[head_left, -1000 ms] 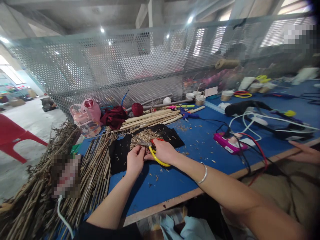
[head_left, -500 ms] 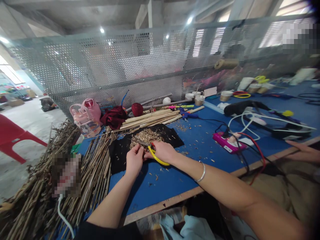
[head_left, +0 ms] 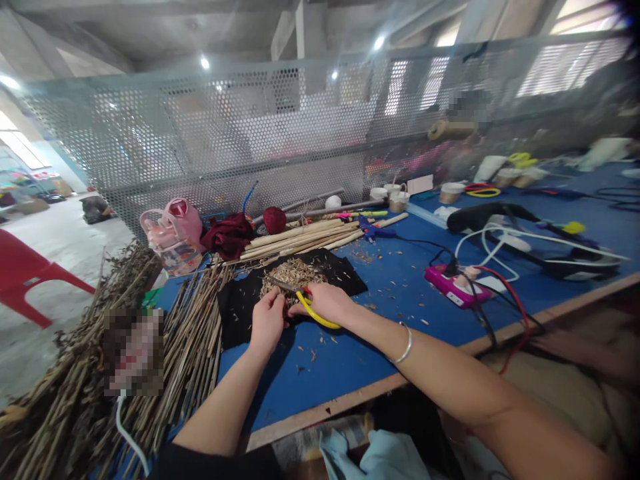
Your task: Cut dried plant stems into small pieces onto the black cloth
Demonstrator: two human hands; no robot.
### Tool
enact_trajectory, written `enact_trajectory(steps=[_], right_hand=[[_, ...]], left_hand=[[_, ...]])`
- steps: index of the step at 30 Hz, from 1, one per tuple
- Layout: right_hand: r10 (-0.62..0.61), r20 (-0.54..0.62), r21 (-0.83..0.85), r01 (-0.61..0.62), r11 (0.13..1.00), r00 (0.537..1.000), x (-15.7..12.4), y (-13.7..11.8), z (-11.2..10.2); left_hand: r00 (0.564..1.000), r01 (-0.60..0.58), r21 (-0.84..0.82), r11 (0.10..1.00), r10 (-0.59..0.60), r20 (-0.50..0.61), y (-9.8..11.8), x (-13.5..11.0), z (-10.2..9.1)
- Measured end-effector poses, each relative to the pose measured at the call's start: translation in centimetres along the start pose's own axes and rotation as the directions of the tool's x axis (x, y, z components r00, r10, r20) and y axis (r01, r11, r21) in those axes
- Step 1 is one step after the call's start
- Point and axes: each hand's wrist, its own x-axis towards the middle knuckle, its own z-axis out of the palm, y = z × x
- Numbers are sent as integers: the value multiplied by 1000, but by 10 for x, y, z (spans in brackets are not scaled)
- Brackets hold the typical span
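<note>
My right hand (head_left: 326, 303) is wrapped round the yellow handles of a pair of scissors (head_left: 316, 319), whose dark blades point left over a heap of small dry cut pieces (head_left: 295, 272). Just left of it, my left hand (head_left: 269, 318) is closed in a pinch beside the blades. Whatever sits between its fingertips is too small or hidden to name. Both hands are above a black cloth (head_left: 237, 323), on which the heap lies. Loose bits are scattered on the blue table (head_left: 350, 360) around the cloth.
Bundles of dry stalks (head_left: 193, 333) cover the left side. Behind the cloth lie pale peeled sticks (head_left: 300, 237), a blue glue gun (head_left: 373, 230), dark red yarn (head_left: 275, 219) and a pink bottle (head_left: 175, 233). A magenta power strip (head_left: 456, 287) with cables is at right. A perforated metal screen (head_left: 225, 140) stands behind.
My hands and the scissors stay in almost the same place. At the right edge, another person's hand has drawn back from the table edge and is blurred.
</note>
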Motion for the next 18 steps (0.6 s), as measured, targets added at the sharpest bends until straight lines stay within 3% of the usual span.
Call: enact_trajectory(steps=[4,13,18], right_hand=[[8,-22,-16,-9,1000,1000,3,2,1],[-68,-157,-59,59,996,985,4,9,2],[-148,-209,-54,140,989,967,2,10,1]], left_hand=[[995,-79,20,997,78,61,0,1,-1],[996,82,-243,967,-83,5,3,5,-2],[999,52,-223,973,-47,28,1,2,-4]])
